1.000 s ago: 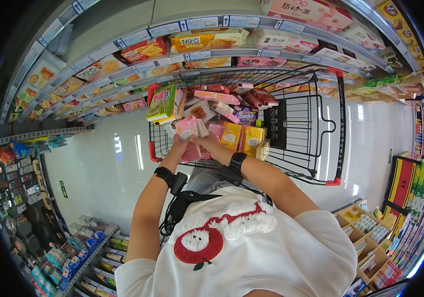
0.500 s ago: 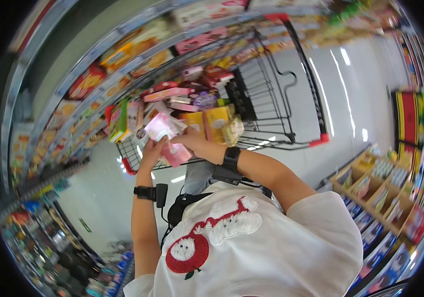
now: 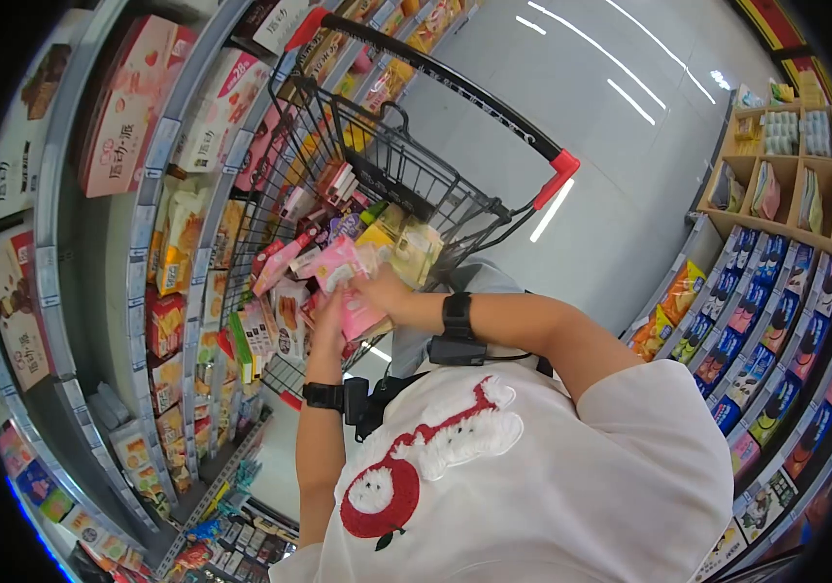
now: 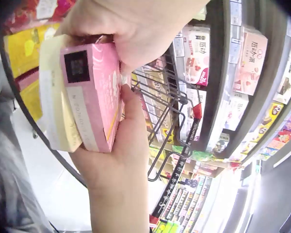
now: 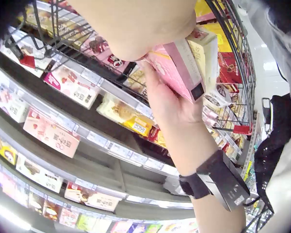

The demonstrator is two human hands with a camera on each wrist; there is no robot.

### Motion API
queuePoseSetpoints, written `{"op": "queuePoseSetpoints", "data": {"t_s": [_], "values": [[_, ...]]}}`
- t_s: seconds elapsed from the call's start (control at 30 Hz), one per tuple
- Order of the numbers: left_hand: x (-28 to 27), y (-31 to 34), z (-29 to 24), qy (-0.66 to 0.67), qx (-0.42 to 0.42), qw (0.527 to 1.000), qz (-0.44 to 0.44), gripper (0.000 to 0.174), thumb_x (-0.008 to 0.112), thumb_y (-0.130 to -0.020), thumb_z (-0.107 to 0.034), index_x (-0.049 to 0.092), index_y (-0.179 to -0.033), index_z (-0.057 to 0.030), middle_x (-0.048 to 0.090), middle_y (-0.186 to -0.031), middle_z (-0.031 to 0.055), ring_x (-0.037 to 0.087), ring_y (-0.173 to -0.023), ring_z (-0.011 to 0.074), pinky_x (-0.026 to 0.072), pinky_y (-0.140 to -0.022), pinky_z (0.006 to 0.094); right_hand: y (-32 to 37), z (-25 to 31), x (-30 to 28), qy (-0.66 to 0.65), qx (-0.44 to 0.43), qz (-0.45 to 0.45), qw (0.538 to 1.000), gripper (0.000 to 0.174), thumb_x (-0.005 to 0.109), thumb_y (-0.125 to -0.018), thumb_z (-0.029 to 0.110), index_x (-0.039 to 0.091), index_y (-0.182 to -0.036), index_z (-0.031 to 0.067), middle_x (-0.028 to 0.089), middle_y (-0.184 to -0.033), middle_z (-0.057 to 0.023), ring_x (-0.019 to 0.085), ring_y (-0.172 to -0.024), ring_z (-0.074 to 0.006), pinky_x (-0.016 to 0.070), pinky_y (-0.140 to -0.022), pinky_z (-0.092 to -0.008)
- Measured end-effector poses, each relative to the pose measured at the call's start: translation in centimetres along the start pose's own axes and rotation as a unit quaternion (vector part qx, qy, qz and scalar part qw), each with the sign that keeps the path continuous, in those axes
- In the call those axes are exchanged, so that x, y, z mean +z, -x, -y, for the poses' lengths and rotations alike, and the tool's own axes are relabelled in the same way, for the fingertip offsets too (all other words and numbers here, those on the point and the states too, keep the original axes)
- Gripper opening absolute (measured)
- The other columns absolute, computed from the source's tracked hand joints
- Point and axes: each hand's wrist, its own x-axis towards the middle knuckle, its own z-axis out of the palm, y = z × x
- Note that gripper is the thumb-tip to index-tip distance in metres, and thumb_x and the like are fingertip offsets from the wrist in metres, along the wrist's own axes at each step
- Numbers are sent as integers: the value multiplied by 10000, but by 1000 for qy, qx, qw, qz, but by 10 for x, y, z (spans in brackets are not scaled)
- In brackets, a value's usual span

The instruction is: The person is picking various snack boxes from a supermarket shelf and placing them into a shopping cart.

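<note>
In the head view, my left hand (image 3: pixel 326 325) and right hand (image 3: pixel 387 294) hold pink packaging (image 3: pixel 338 260) over the loaded cart. The left wrist view shows a pink box (image 4: pixel 103 92) flat against a cream box (image 4: pixel 53 92), my left hand (image 4: pixel 131 29) gripping from above and my right hand (image 4: pixel 117 162) from below. Both boxes, pink (image 5: pixel 170 70) and cream (image 5: pixel 203 54), also show in the right wrist view between my right hand (image 5: pixel 136 24) and left hand (image 5: pixel 174 104). Some fingertips are hidden.
The black cart handle (image 3: pixel 455 80) with red corners extends up and right. Shelves of boxed snacks (image 3: pixel 134 107) stand on the left. At the right are wooden bins (image 3: pixel 765 185) and rows of blue packets (image 3: pixel 746 321). Grey floor (image 3: pixel 620 185) lies beyond the cart.
The head view has turned: the cart handle has swung from the right side to the top, and the shelves now stand upright at left. Both hands keep hold of the pink packaging.
</note>
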Motion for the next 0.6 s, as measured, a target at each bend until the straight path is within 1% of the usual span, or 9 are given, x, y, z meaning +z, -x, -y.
{"op": "queuePoseSetpoints", "data": {"t_s": [0.07, 0.1, 0.2, 0.27, 0.3, 0.4, 0.5, 0.53, 0.6], "values": [[11, -5, -1, 32, -4, 999, 14, 388, 541, -854, -181, 406, -1190, -44, 531, -1082, 63, 532, -984, 170, 484, -767, 306, -9, 2, -18, 17, 10, 12, 1000, 643, 694, -615, 367, 472, -988, -108, 583, -880, -206, 591, -814, -302, 460, -706, -353], [16, -6, -3, 34, 0, 999, 17, 393, 537, -854, -161, 393, -1201, -46, 527, -1091, 69, 534, -986, 175, 483, -779, 310, -8, 12, -29, -17, 20, 51, 998, 610, 716, -602, 343, 487, -945, -106, 581, -876, -203, 596, -796, -265, 471, -653, -352], [20, -14, -8, 40, 28, 998, 27, 405, 520, -854, -115, 369, -1224, -52, 516, -1108, 83, 530, -992, 183, 478, -785, 312, -11, 28, -35, -25, 34, 80, 996, 550, 727, -600, 305, 506, -922, -82, 574, -853, -184, 594, -757, -224, 478, -608, -340], [17, -19, -12, 58, 46, 996, 43, 412, 523, -849, -110, 369, -1226, -50, 514, -1112, 81, 524, -999, 183, 473, -790, 311, -30, 20, -26, -24, 51, 97, 994, 482, 727, -600, 288, 526, -862, -64, 566, -773, -151, 581, -661, -202, 461, -528, -326], [14, -24, -12, 65, 58, 996, 35, 413, 526, -846, -110, 373, -1224, -46, 514, -1114, 82, 527, -991, 182, 470, -792, 309, -35, 26, -24, -23, 59, 104, 993, 449, 727, -600, 279, 536, -832, -55, 562, -733, -135, 574, -613, -191, 452, -489, -318], [8, -41, -17, 81, 82, 993, 6, 409, 534, -838, -113, 390, -1212, -35, 516, -1114, 83, 536, -969, 181, 463, -798, 304, -47, 41, -20, -18, 12, 90, 996, 330, 704, -612, 246, 587, -687, -53, 531, -520, -102, 494, -365, -180, 366, -337, -311], [10, -64, -40, 85, 84, 993, -13, 386, 533, -836, -115, 414, -1193, -28, 528, -1096, 87, 547, -948, 185, 460, -801, 302, -77, 62, -18, -25, -4, 138, 990, 307, 699, -622, 225, 587, -690, -52, 535, -523, -95, 475, -357, -170, 358, -335, -307], [14, -68, -55, 97, 78, 992, -11, 375, 530, -836, -113, 422, -1186, -27, 534, -1087, 91, 552, -941, 188, 461, -800, 303, -77, 81, -21, -16, 1, 148, 989, 296, 696, -627, 216, 598, -704, -53, 568, -601, -103, 540, -466, -172, 408, -406, -306], [15, -86, -72, 140, 66, 988, 6, 352, 524, -837, -108, 439, -1169, -29, 544, -1071, 94, 559, -932, 196, 465, -792, 306, -111, 84, -9, -106, -30, 159, 981, 320, 690, -633, 217, 602, -767, -59, 594, -695, -112, 584, -564, -195, 448, -484, -303]]}}
